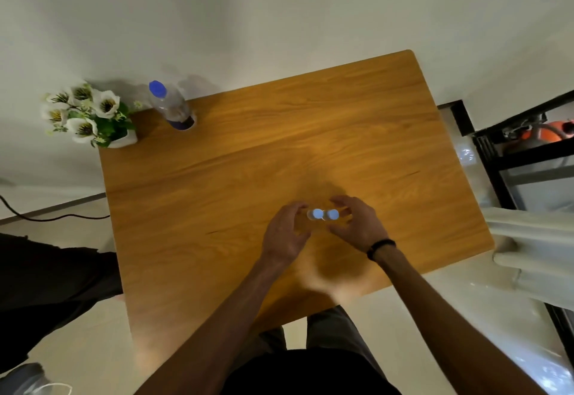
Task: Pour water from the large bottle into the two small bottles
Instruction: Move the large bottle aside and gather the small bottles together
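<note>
The two small bottles point(323, 215) stood side by side, touching or nearly so, in the middle of the wooden surface point(279, 146), close to the person. Both stood upright, so only their pale round tops showed from above. It looked like their caps were on, but the picture was too blurry to be sure.

The left hand point(287, 234) was just beside the left small bottle. The right hand point(357, 223) was just beside the right one. The fingers point(341, 200) of both hands were spread and curved, like two cups around the pair. I could not tell if any finger touched a bottle yet. Neither hand had closed on anything.

The large bottle point(170, 105) with the blue cap point(157, 87) stood far away, at the far left corner of the surface, next to a pot of white flowers point(84, 112). It stood upright with its cap on. It lay up and to the left of both hands, and the left hand was the nearer one.

I think the small bottles needed opening first. Then the left hand would have to reach a long way for the large bottle.
</note>
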The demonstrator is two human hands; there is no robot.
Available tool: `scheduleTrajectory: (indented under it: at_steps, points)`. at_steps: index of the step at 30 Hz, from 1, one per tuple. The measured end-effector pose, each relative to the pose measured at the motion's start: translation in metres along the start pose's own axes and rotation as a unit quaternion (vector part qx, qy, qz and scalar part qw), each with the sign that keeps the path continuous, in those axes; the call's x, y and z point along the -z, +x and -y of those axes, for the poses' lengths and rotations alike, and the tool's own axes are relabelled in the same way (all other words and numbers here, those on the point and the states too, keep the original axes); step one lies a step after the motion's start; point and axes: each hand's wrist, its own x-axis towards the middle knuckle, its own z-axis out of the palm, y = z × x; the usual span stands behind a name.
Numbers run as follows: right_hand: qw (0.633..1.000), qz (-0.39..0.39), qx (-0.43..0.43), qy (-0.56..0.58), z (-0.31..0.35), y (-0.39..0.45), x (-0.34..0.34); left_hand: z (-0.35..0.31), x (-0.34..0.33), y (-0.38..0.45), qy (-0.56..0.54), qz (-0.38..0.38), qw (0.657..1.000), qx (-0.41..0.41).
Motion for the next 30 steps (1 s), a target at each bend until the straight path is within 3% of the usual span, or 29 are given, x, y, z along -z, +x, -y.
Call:
scheduleTrajectory:
  at_steps: [7,19,30]
  points:
    - [0.997,-0.028,0.068,0.016,-0.007,0.017,-0.006,-0.024,-0.020,0.004,-0.003,-0.064,0.998,0.010]
    - [0.994,0.016,0.071,0.084,-0.032,0.037,0.014,-0.058,-0.029,0.026,-0.022,-0.109,0.993,0.036]
    - [0.987,-0.089,0.047,0.127,-0.050,0.134,0.151,-0.144,-0.037,0.158,-0.040,-0.147,0.988,-0.001]
